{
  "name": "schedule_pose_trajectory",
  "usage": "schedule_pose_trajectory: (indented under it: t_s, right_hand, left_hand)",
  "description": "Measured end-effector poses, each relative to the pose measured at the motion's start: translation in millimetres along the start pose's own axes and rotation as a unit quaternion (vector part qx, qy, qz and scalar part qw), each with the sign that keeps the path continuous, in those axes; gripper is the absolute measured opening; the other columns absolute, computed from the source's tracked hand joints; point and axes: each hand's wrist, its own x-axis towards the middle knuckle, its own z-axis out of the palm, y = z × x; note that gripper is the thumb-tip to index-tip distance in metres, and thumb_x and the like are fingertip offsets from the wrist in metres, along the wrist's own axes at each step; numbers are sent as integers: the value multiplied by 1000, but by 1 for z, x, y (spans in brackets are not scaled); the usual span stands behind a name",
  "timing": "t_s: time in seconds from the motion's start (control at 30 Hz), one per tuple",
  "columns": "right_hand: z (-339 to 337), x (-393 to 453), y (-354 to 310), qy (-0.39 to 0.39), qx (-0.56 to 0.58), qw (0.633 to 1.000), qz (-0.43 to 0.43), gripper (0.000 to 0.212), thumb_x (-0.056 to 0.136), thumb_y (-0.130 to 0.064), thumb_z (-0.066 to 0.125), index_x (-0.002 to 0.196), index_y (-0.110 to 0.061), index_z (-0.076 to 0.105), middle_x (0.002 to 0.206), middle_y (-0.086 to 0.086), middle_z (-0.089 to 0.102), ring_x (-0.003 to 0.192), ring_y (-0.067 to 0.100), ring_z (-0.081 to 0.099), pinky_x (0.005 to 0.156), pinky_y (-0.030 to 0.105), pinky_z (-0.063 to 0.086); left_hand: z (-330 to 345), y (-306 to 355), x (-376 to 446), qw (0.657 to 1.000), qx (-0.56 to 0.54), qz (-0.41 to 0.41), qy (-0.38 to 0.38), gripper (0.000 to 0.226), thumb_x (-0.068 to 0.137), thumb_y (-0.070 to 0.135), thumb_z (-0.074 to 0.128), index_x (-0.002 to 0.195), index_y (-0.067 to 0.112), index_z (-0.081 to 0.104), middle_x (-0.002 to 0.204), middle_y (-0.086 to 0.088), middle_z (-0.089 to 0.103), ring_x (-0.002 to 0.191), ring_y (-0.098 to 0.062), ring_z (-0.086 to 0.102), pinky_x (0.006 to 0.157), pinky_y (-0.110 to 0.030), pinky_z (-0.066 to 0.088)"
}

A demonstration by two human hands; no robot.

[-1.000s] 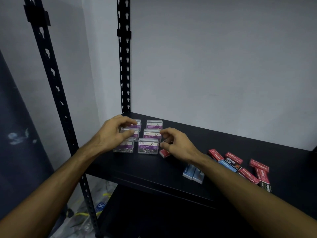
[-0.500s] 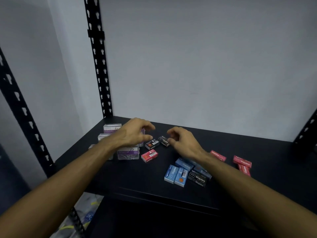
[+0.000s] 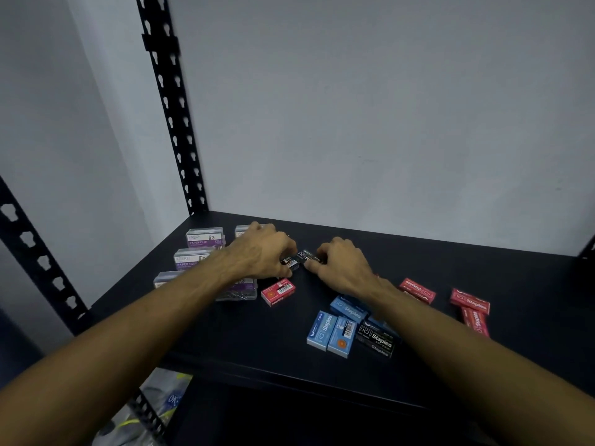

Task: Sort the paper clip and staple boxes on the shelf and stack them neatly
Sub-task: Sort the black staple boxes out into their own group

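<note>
Clear purple-labelled paper clip boxes (image 3: pixel 205 238) stand in rows at the left of the black shelf (image 3: pixel 244 336). Two small black staple boxes lie mid-shelf. My left hand (image 3: pixel 262 252) pinches the left black staple box (image 3: pixel 290 262) with curled fingers. My right hand (image 3: pixel 339 267) grips the right black staple box (image 3: pixel 305 255). A red staple box (image 3: pixel 277 291) lies just in front of them. Blue staple boxes (image 3: pixel 331 331) and another black staple box (image 3: pixel 376 339) sit under my right forearm. Red staple boxes (image 3: pixel 470 302) lie at the right.
A black perforated upright (image 3: pixel 170 104) rises at the shelf's back left corner, another upright (image 3: pixel 35 259) at the front left. A grey wall closes the back. Plastic packaging (image 3: pixel 161 400) lies on the floor below the shelf's left edge.
The view has swung right from the paper clip boxes. Both hands have come down and closed on the two small black staple boxes in the middle of the shelf.
</note>
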Motion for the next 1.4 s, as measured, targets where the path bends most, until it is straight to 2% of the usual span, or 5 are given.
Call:
schedule_pose_trajectory:
  t_s: [0.4, 0.63, 0.9, 1.17, 1.4]
  right_hand:
    - [-8, -7, 20, 5, 20, 1000, 10, 32, 91, -45, 63, 104, -17, 70, 109, 3, 58, 93, 17, 52, 84, 38, 48]
    - [-17, -15, 24, 12, 70, 997, 26, 24, 87, -35, 72, 102, -18, 66, 103, 0, 63, 92, 17, 58, 87, 39, 50]
    - [-19, -20, 25, 17, 118, 993, 17, 19, 84, -19, 74, 94, -22, 58, 80, -11, 58, 76, 9, 57, 74, 30, 45]
    - [-18, -17, 29, -16, 134, 991, 6, 35, 85, -20, 75, 116, -21, 59, 93, -10, 58, 86, 10, 58, 76, 26, 43]
    - [-25, -21, 34, -15, 123, 992, -5, 11, 92, -25, 66, 102, -22, 68, 94, -8, 66, 89, 12, 62, 81, 31, 50]
  left_hand:
    - [-3, 9, 8, 999, -30, -2, -39, 39, 82, 31, 65, 120, 24, 59, 105, 6, 67, 100, -16, 60, 106, -45, 28]
    - [-6, 8, 11, 993, -105, 18, -41, 34, 93, 10, 54, 126, 15, 61, 118, -2, 69, 108, -19, 64, 92, -32, 50]
    - [-7, 5, 11, 989, -137, 23, -46, 33, 96, 9, 56, 128, 13, 61, 124, -3, 67, 111, -16, 63, 91, -25, 47]
    - [-3, 8, 12, 991, -120, 14, -50, 39, 91, 16, 64, 130, 15, 60, 127, -3, 66, 113, -17, 62, 95, -32, 49]
    - [-4, 10, 16, 994, -105, 6, -25, 19, 89, 21, 65, 108, 21, 67, 107, 2, 70, 91, -13, 62, 82, -32, 51]
